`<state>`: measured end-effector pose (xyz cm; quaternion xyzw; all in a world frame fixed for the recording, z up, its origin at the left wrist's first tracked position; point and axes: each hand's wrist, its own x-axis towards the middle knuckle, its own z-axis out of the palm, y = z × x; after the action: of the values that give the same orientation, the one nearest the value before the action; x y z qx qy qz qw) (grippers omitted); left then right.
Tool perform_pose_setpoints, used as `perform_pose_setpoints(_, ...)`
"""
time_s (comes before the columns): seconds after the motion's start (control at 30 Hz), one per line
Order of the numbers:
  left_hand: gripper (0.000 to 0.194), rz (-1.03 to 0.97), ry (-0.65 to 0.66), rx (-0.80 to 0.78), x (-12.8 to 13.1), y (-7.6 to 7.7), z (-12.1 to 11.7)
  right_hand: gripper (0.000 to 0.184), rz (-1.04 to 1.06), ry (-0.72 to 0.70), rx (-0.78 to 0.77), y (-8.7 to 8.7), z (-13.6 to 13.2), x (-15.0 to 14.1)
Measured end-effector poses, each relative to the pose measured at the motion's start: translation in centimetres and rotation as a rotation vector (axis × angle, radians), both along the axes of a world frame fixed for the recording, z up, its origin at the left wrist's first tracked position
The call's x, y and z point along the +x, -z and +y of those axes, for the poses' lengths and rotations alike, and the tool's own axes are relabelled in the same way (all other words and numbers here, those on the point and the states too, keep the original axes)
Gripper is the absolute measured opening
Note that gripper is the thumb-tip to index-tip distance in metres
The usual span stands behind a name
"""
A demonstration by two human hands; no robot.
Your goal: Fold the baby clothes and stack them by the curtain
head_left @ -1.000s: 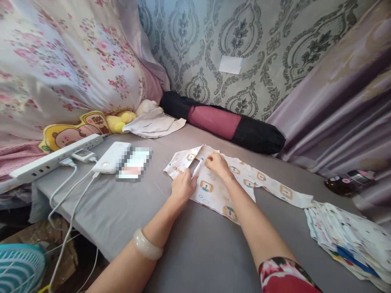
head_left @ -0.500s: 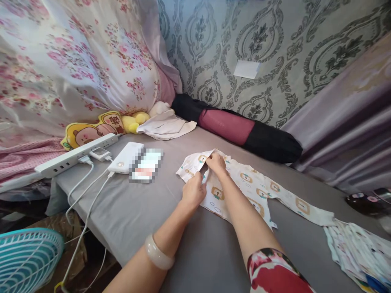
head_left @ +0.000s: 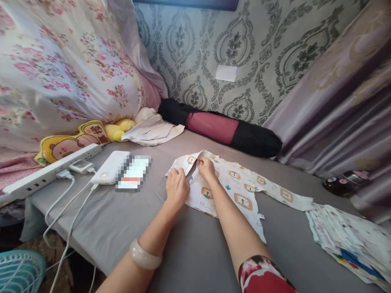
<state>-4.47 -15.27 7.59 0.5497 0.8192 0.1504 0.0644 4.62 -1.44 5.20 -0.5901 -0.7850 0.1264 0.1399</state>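
A white baby shirt [head_left: 224,185] with tan lion faces and green leaf prints lies spread on the grey bed sheet. Its left part is turned over in a flap, leaving a small gap at the fold. My right hand [head_left: 206,167] pinches the cloth beside this fold, near the top edge. On the flap's lower left end rests my left hand [head_left: 177,187], its bent fingers closed on the cloth and hiding part of it. One long sleeve [head_left: 284,194] stretches out to the right.
At right lies a pile of folded clothes [head_left: 348,240], touching the sleeve end. A power strip [head_left: 55,171], a white power bank [head_left: 111,167] with cables and a blurred phone [head_left: 133,173] are at left. A black and maroon long bag [head_left: 214,127] lies along the wall.
My left hand has shifted from the fold's edge to the flap's outer left end. My right hand still pinches near the fold. The view has turned slightly right.
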Motion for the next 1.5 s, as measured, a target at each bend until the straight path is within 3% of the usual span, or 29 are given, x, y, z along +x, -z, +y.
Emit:
perform_pose_setpoints(0.1,0.029,0.107,0.015,0.015,-1.2,-0.1,0.7,0.038,-0.069,0.038,0.093,0.4,0.4,1.6)
perform_pose_setpoints(0.2,0.029,0.12,0.113,-0.059,-2.4,0.2,1.4,0.038,-0.107,-0.01,0.119,1.3,0.7,2.3)
perform_pose_setpoints(0.43,0.03,0.226,0.243,-0.123,-4.7,0.2,3.3,0.052,-0.085,-0.048,0.042,2.1,1.8,1.3)
perform_pose_setpoints(0.7,0.024,0.156,0.136,-0.09,-10.8,-3.1,8.4,0.057,-0.073,-0.007,0.019,1.8,2.6,-0.3)
perform_pose_setpoints(0.83,0.029,0.171,0.088,-0.016,-13.8,-3.7,11.5,0.055,-0.076,0.032,0.002,1.8,2.9,-1.0)
perform_pose_setpoints(1.1,0.032,0.131,0.012,-0.039,-16.5,-2.8,17.4,0.071,-0.053,0.036,0.001,1.9,2.7,-1.3)
perform_pose_setpoints(1.2,0.033,0.12,0.017,-0.077,-16.6,-2.4,19.0,0.066,-0.031,0.022,0.05,2.0,2.4,-1.3)
perform_pose_setpoints(1.33,0.033,0.125,0.022,-0.131,-16.6,-1.7,20.3,0.055,0.011,-0.078,0.155,2.3,2.4,-1.2)
perform_pose_setpoints(1.5,0.035,0.114,0.015,-0.149,-16.7,-0.2,21.1,0.053,0.007,-0.08,0.082,2.6,2.9,-1.2)
